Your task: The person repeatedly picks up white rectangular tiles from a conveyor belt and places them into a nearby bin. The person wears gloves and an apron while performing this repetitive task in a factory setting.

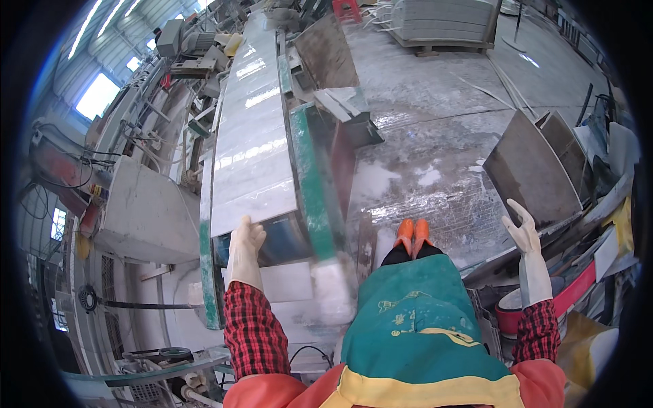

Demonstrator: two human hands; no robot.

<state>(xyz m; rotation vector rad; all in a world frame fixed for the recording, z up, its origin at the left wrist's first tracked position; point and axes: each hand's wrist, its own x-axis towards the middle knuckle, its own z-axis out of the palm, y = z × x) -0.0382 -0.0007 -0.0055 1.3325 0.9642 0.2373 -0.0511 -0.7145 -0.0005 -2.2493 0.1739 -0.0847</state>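
Note:
A row of wet, pale slabs [255, 153] lies end to end along a conveyor with green side rails [310, 183]. At the near end, my left hand [246, 246], in a cream work glove, has its fingers curled at the edge of the nearest slab; the undersides of the fingers are hidden. A dark blue roller [282, 238] shows below that edge. Out to the right, my right hand [525, 234], gloved the same way, is raised with thumb and fingers apart and nothing in it. Near it, brown-grey panels [534, 170] lean at a slant.
Machinery [197, 51] stands along the far left, beside a pale boxy housing [146, 211]. A stack of grey slabs [442, 24] stands at the back right. Offcuts and a red-banded tub [575, 289] crowd my right side. The floor [422, 153] is wet, with white patches.

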